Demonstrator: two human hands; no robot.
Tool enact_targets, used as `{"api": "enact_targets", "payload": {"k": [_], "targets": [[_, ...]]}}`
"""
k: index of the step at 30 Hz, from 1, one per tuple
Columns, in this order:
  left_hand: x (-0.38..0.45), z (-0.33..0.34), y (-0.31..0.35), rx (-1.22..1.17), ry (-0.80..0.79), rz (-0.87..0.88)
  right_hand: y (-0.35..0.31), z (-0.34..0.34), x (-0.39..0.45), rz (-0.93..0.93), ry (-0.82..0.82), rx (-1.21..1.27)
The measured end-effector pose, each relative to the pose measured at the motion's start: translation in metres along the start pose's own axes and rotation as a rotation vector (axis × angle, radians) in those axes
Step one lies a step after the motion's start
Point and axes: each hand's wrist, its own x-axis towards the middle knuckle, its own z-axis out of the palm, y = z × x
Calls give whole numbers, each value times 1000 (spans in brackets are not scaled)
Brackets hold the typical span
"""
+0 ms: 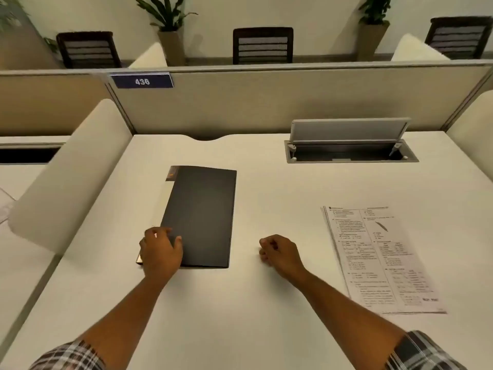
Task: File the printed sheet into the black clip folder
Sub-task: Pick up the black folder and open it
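The black clip folder (202, 214) lies closed and flat on the white desk (240, 303), left of centre. My left hand (160, 251) rests on its near left corner, fingers spread over the spine edge, pressing rather than gripping. My right hand (280, 251) sits on the bare desk a little to the right of the folder, fingers curled in loosely, holding nothing. The printed sheet (378, 257), on top of a thin stack, lies flat at the right side of the desk, well apart from both hands.
An open cable hatch (349, 149) with a raised grey lid is set into the desk at the back right. Beige partition panels (266, 102) wall the desk at the back and both sides. Chairs and potted plants stand beyond.
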Motion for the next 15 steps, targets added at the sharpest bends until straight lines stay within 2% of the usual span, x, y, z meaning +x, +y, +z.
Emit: {"api": "enact_targets", "payload": {"k": [2,5,15], "targets": [[16,-10,-18,-24,1,-76,-10,25,6,46,27,23],[41,-15,-45,-54,-97,-185,-21,62,12,69,69,-9],[65,-6,-60,-141,-233,-234,-27,107,23,43,187,-235]]}}
